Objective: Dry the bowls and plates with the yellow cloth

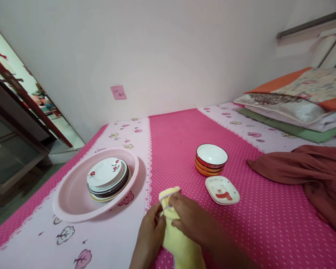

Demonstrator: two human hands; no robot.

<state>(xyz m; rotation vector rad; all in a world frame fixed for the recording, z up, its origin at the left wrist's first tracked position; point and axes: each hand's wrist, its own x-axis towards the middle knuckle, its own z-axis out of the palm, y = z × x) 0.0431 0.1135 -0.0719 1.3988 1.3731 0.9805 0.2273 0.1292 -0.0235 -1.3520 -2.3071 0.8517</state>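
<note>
So both hands are closed on the yellow cloth (182, 248), just right of the pink basin (71, 198) and a bit nearer the camera: the left hand (151, 235) pinches its left edge and the right hand (187, 218) grips it from the top with fingers curled. The basin has a stack of plates (108, 177) in it. Further right of the basin are the stacked bowls (211, 160) and a small square dish (222, 189), and way right of it a brown cloth (305, 168).
</note>
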